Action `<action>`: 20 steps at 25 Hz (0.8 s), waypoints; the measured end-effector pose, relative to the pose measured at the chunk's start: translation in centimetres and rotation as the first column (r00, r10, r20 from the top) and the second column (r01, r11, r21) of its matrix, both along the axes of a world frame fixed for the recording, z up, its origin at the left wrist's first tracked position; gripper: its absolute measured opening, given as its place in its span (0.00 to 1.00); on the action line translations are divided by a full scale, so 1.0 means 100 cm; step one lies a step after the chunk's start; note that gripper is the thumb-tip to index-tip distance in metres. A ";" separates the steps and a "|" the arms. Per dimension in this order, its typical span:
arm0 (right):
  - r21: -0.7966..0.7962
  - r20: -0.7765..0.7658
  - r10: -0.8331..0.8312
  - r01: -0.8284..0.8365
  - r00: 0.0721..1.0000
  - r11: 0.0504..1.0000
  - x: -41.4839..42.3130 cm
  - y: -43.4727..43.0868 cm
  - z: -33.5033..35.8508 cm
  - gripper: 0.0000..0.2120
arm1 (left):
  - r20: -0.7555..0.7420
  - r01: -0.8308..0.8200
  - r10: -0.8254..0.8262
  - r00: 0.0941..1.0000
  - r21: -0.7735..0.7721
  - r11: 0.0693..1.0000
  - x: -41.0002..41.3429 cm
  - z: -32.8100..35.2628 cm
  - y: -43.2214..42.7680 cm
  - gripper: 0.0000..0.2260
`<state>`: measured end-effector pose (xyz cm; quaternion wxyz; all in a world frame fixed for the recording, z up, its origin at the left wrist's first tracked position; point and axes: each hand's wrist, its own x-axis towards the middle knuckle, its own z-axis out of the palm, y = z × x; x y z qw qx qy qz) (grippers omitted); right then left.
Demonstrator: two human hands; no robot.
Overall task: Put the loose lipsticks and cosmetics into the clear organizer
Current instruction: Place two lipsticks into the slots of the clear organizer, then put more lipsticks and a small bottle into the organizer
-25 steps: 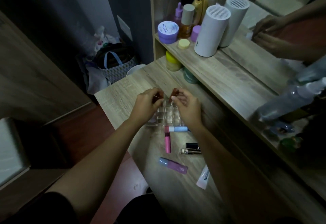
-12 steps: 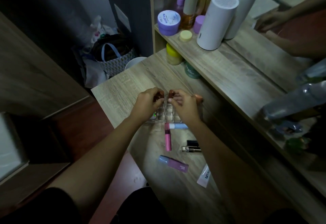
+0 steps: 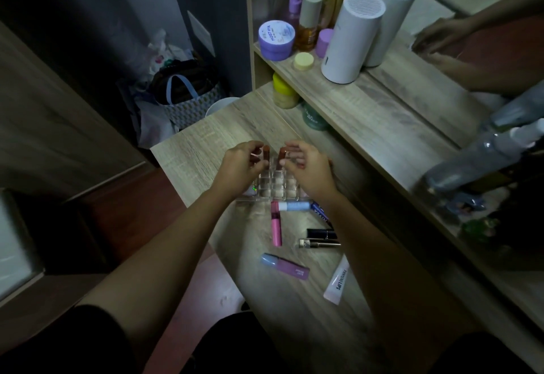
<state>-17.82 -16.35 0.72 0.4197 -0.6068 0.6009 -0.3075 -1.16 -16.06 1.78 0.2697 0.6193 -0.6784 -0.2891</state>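
The clear organizer (image 3: 273, 189) sits on the wooden table (image 3: 200, 144). Two brown lipsticks (image 3: 266, 153) (image 3: 283, 155) stand upright in its far row. My left hand (image 3: 240, 167) hovers just left of them, my right hand (image 3: 307, 169) just right, fingers loosely apart beside the caps. Loose items lie in front of the organizer: a pink tube (image 3: 276, 227), a white tube with a light blue body (image 3: 294, 206), a dark blue tube (image 3: 321, 214), a black lipstick (image 3: 321, 233), a thin silver-black stick (image 3: 319, 244), a purple tube with a blue cap (image 3: 285, 266) and a white lip tube (image 3: 337, 283).
A raised shelf (image 3: 368, 114) runs along the right with a white cylinder (image 3: 350, 37), a purple jar (image 3: 276, 39) and several bottles. A yellow-lidded jar (image 3: 284, 92) and a green jar (image 3: 313, 118) stand under it. Bags (image 3: 182, 99) sit on the floor beyond the table's left edge.
Both hands were pinching the two brown lipsticks over the organizer. Now the lipsticks stand in the far row and the fingers have loosened and drawn slightly apart from them.
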 end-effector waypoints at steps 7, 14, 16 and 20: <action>-0.115 -0.040 -0.006 0.002 0.999 0.993 -0.021 0.030 0.018 0.19 | -0.076 -0.110 0.106 0.991 -0.049 0.993 0.001 0.005 0.036 0.13; -0.032 -0.378 0.188 -0.216 0.906 0.976 -0.061 0.104 -0.009 0.05 | 0.040 0.282 -0.282 0.959 -0.006 0.959 -0.009 -0.017 0.112 0.05; 0.040 -0.541 0.269 -0.295 0.797 0.955 -0.065 0.120 -0.018 0.06 | 0.095 0.408 -0.413 0.906 0.062 0.911 -0.007 -0.026 0.128 0.08; 0.058 -0.704 0.297 -0.365 0.645 0.929 -0.066 0.136 -0.030 0.11 | 0.243 0.495 -0.531 0.812 0.196 0.846 -0.008 -0.039 0.149 0.16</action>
